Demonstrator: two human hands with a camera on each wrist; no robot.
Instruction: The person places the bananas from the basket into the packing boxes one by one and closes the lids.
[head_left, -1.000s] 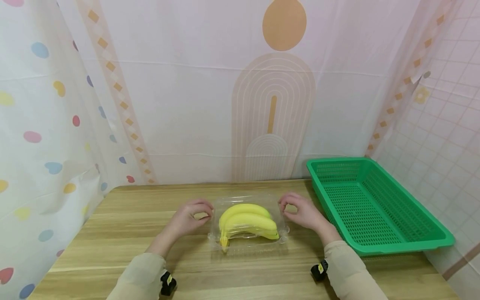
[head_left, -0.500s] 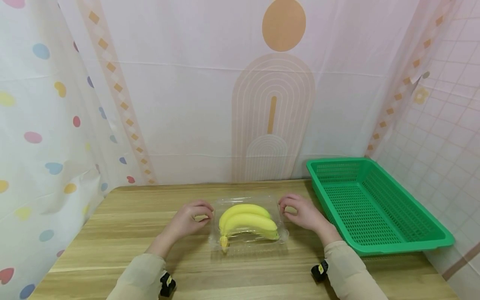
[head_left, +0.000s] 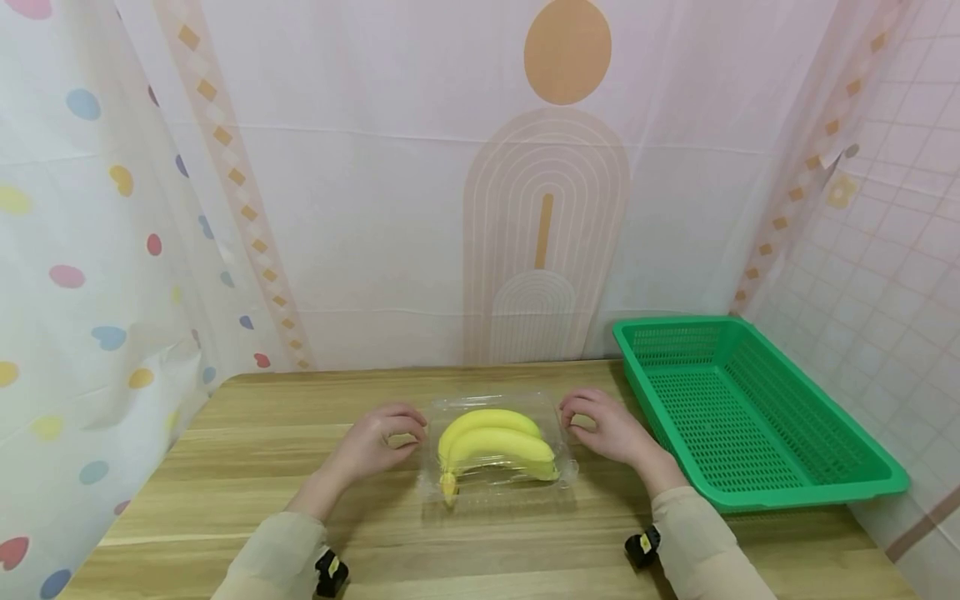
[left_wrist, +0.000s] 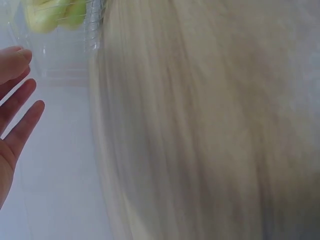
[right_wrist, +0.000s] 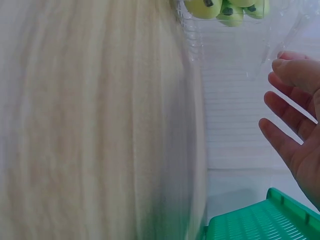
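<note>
A bunch of yellow bananas [head_left: 502,442] lies inside a clear plastic clamshell box [head_left: 487,400] on the table, its lid down over the fruit. To the left of the box is my left hand [head_left: 375,440], thumb and forefinger bent toward its side. My right hand [head_left: 609,427] is in a like pose by the right side. Small gaps seem to part both hands from the box. In the left wrist view the fingers [left_wrist: 24,127] are loose and spread. The right wrist view likewise shows relaxed fingers [right_wrist: 289,117], with green banana tips [right_wrist: 205,7] behind clear plastic.
A green plastic basket [head_left: 817,387] with slotted walls stands at the right of the wooden table [head_left: 300,417], a little beyond my right forearm. Patterned curtains [head_left: 375,208] hang behind the table and along both sides.
My hands have eased slightly away from the sides of the box, where the fingertips were at its edges. Box, bananas and basket have stayed in place.
</note>
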